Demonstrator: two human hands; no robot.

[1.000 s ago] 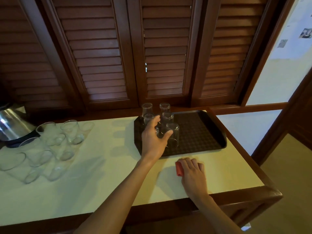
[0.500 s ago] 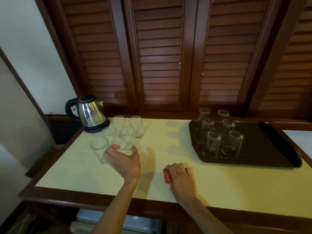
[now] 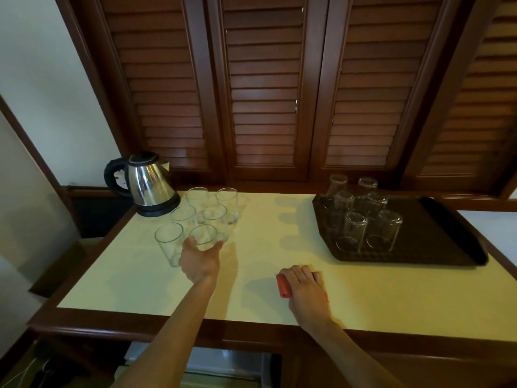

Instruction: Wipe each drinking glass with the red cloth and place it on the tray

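Several clear drinking glasses stand upright in a cluster at the left of the pale countertop. My left hand curls round the nearest glass of that cluster, thumb and fingers on its sides. Beside it stands another glass. The folded red cloth lies near the front edge, with my right hand resting on top of it, fingers flat. At the right sits a dark tray holding several glasses upside down.
A steel electric kettle with a black handle stands at the back left, touching the glass cluster. Dark louvred wooden doors rise behind the counter. The counter has a wooden front edge.
My left hand left the tray at the right, crossed to the left cluster and closed round the front glass. The view swung left. My right hand stayed on the cloth.
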